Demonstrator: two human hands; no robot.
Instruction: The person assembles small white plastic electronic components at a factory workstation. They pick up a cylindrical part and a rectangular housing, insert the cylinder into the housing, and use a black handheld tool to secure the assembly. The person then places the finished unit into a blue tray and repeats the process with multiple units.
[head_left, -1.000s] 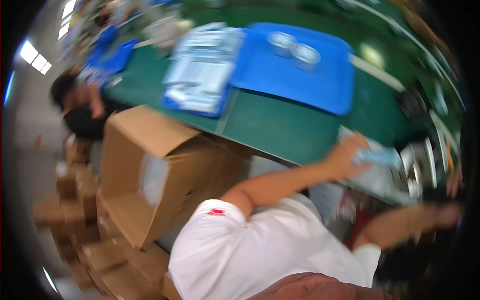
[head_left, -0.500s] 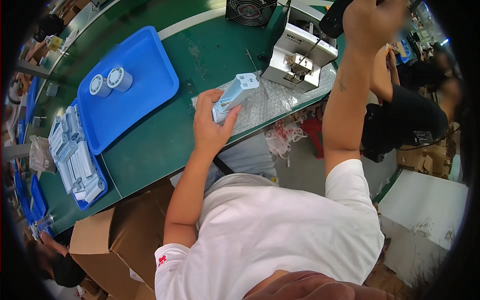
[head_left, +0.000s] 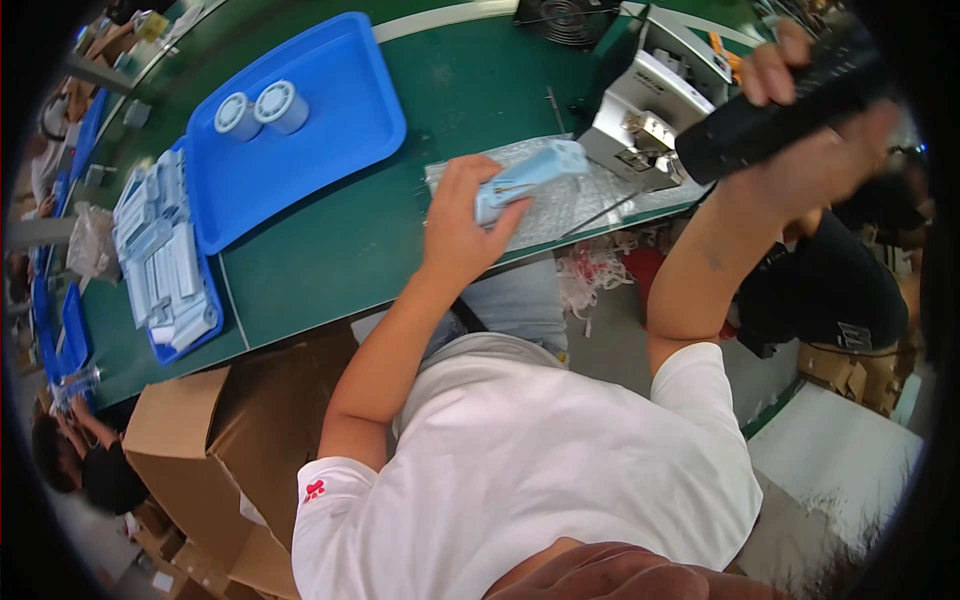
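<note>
My left hand [head_left: 464, 220] is closed around a light blue plastic housing [head_left: 530, 180], with its open, hollow side showing and what looks like thin wire inside. My right hand [head_left: 815, 140], blurred, grips a black electric screwdriver [head_left: 765, 115]. A long thin bit [head_left: 602, 214] reaches from the tool's nose toward the lower left, its tip near the table edge and apart from the housing. Beyond the housing stands a silver screw feeder [head_left: 640, 110]. Clear bubble wrap [head_left: 560, 215] lies on the table under the housing.
On the green table, a blue tray [head_left: 310, 190] bears two round light blue parts [head_left: 280, 106]. Left of it, a smaller blue tray [head_left: 212, 340] is piled with light blue housings [head_left: 165, 250]. A black fan [head_left: 568, 22] sits at the back; a cardboard box [head_left: 175, 420] stands below the table edge.
The screwdriver has come down and left, its bit leaving the feeder and swinging toward the housing. My left hand has tilted the housing flatter. The whole view has shifted.
</note>
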